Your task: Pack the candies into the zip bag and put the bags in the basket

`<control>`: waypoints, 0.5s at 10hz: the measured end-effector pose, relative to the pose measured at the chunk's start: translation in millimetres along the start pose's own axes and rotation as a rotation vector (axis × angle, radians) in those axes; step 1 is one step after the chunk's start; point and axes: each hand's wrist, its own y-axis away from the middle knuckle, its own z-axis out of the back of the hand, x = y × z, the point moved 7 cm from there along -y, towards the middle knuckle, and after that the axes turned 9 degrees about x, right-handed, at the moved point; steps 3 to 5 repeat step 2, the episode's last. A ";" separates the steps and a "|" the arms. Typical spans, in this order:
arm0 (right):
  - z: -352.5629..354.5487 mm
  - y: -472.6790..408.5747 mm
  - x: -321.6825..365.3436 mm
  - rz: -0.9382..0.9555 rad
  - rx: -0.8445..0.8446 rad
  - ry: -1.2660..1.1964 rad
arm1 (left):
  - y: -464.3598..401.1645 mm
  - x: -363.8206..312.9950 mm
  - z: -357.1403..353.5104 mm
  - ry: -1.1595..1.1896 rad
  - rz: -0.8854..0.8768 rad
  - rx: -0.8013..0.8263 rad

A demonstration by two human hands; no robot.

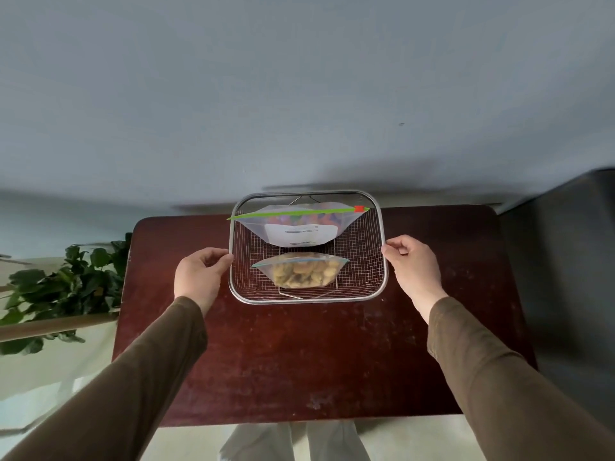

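Observation:
A metal wire-mesh basket [366, 261] sits on the far half of a dark red table [316, 354]. Inside it, at the back, stands a large zip bag [301, 224] with a green seal strip, a red slider and colourful candies. In front of it lies a smaller zip bag [299, 271] with a blue seal, filled with yellowish candies. My left hand [199, 277] touches the basket's left rim with its fingertips. My right hand [412, 264] touches the right rim the same way. Both bags look sealed.
A leafy green plant [66, 287] stands left of the table, beside a wooden rail [50, 327]. A grey wall rises close behind the table. A dark piece of furniture [572, 261] stands to the right. Pale floor shows below the near edge.

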 end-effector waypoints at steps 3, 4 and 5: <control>22.1 17.6 36.1 0.058 -0.030 0.051 | 14.7 -24.2 18.2 0.003 -0.006 0.000; 22.1 17.6 36.1 0.058 -0.030 0.051 | 14.7 -24.2 18.2 0.003 -0.006 0.000; 22.1 17.6 36.1 0.058 -0.030 0.051 | 14.7 -24.2 18.2 0.003 -0.006 0.000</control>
